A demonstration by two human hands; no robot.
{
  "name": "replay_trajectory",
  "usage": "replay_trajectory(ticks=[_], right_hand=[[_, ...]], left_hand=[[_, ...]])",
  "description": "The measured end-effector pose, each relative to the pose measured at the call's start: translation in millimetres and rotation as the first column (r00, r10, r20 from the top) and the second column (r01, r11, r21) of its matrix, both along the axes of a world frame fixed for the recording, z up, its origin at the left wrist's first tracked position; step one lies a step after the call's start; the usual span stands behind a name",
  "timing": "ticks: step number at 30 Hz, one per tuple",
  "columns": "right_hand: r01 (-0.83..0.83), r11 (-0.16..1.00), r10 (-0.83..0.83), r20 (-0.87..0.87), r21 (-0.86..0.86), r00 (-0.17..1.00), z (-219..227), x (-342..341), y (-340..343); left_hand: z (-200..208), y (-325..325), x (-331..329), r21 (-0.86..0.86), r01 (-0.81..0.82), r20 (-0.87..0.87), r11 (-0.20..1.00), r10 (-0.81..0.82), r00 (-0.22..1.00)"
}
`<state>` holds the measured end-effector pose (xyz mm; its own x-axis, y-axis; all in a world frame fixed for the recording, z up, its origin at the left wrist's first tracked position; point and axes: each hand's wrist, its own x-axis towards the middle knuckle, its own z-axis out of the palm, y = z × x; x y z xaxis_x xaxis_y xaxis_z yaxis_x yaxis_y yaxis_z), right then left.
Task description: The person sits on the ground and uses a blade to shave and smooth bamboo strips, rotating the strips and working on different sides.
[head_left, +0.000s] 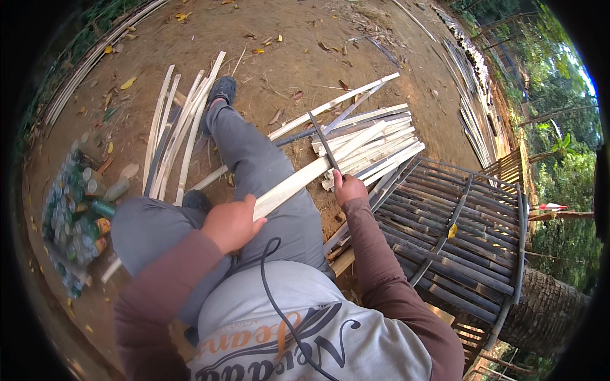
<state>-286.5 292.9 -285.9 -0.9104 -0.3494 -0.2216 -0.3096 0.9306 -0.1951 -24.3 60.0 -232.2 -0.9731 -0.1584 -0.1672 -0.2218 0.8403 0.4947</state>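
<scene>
A pale split-bamboo slat (293,185) slants across my lap, away from me to the right. My left hand (231,222) is closed round its near end. In my right hand (349,189) is the handle end of a machete (324,143) with a long, dark, narrow blade. The blade crosses over the slat and points away to the left; whether it bites into the wood I cannot tell. Past the slat's far end, a stack of cut bamboo strips (397,141) lies on the ground. My fingers hide most of the machete's handle.
To the right stands a dark bamboo-slat bench (451,232) beside a thick tree trunk (546,311). More long strips (184,127) lie by my outstretched foot. Plastic bottles (79,209) are heaped at the left. A black cable (270,289) hangs over my shirt.
</scene>
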Motion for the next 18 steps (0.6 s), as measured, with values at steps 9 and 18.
replay_trajectory(ticks=[9,18], right_hand=[[-0.42,0.907,0.418,-0.085,-0.008,0.904,19,47,31],[-0.303,0.945,0.323,-0.204,0.124,0.924,13,31,140]], left_hand=[[-1,-2,0,0.033,-0.031,0.044,0.999,0.03,0.999],[0,-2,1,0.048,-0.028,0.027,0.998,0.027,0.999]])
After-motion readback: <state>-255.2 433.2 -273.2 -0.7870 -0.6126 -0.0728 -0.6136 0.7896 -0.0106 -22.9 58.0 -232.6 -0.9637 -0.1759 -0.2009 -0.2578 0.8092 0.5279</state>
